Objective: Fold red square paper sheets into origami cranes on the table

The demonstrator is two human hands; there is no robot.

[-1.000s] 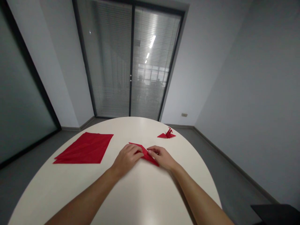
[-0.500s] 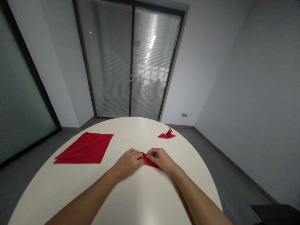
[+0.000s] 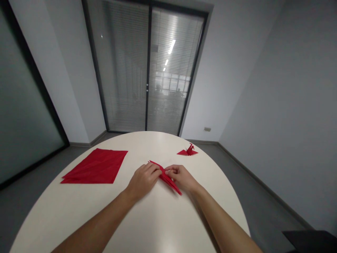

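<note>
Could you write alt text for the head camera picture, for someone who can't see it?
A person's left hand and right hand hold a narrow folded red paper at a round white table. Flat red paper lies to the left, and a red paper crane sits beyond the right hand.

No text, label, brand, number or sign can be read anywhere: not on the red sheets [image 3: 96, 167], the folded paper [image 3: 167, 179], the paper bird [image 3: 189, 151], the desk [image 3: 152, 219], the blinds [image 3: 126, 95] or the wall plate [image 3: 207, 129].
</note>
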